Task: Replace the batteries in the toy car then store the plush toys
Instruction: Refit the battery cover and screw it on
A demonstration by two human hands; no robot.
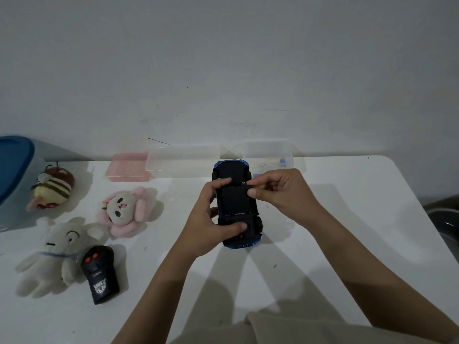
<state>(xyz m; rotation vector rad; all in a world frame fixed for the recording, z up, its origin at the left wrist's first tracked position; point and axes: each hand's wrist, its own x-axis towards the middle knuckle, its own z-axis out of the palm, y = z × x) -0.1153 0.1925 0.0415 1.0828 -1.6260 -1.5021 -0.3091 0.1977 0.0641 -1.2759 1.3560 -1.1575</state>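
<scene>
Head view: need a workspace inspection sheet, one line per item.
Surface: white table, faint specks.
Job's things: blue toy car upside down, underside up; three plush toys at left; blue-lidded bin at far left.
Clutter: black remote, pink tray, two clear boxes by the wall.
Grippers: left hand grips the car; right hand pinches at the underside.
Cables: nothing seen.
Surroundings: white wall; dark object at right edge, unclear.

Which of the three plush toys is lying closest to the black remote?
The white plush, nearest the table's front edge: the remote rests against its right side. The pink-eared plush and the striped bee plush lie farther back, apart from it.
</scene>
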